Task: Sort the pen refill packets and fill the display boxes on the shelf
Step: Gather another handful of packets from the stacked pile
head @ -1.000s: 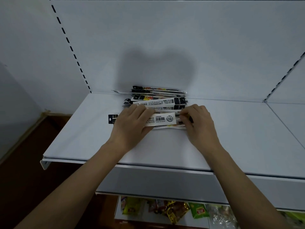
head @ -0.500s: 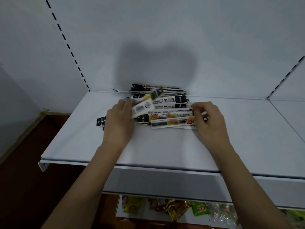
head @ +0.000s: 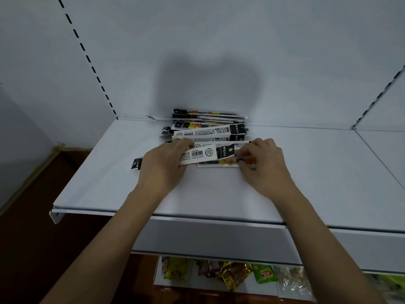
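Both hands (head: 163,163) (head: 264,163) grip "360°" barcode refill pkt (head: 203,155) on shelf (head: 105,172).

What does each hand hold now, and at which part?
The left hand grips the white refill packet at its left end. The right hand pinches the right end of a colourful packet lying under it.
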`<state>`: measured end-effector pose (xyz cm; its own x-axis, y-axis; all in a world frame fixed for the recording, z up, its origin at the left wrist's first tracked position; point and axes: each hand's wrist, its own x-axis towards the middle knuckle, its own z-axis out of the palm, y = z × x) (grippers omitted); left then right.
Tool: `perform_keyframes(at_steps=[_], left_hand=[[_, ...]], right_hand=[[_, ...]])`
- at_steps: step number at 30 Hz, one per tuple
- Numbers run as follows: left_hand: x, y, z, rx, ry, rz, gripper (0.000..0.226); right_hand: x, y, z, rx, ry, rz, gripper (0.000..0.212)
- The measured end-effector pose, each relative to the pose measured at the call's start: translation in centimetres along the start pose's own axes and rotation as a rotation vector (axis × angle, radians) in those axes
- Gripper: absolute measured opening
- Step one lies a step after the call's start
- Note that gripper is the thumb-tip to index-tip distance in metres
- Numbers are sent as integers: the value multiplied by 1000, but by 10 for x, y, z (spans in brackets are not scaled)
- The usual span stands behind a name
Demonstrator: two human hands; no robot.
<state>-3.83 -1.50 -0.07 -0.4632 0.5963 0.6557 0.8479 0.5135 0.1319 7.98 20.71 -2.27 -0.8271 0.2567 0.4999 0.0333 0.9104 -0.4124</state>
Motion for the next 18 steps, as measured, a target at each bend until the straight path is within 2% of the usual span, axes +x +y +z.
perform_keyframes(at_steps=[3, 7, 9, 11, 15, 17, 18], left_hand=[[-1, -2, 1, 10, 37, 77, 24], [4, 0, 4, 17, 27, 124, 40], [7, 4, 6, 42, 44, 166, 48], [10, 10, 10, 69, 16, 218, 51], [10, 27, 15, 101, -5, 219, 31], [9, 33, 16, 138, -9, 166, 28], [8, 35, 17, 162, -23, 148, 28]], right_hand=[[-2, 0, 2, -3, 35, -45, 8], [2, -6, 3, 46, 116, -94, 6], [3, -8, 6, 120, 93, -137, 2], [2, -10, 5, 236, 49, -177, 16], [0, -24, -11, 641, -59, 7, 23], [1, -28, -13, 865, -33, 122, 19], [2, -28, -15, 967, -3, 180, 25]])
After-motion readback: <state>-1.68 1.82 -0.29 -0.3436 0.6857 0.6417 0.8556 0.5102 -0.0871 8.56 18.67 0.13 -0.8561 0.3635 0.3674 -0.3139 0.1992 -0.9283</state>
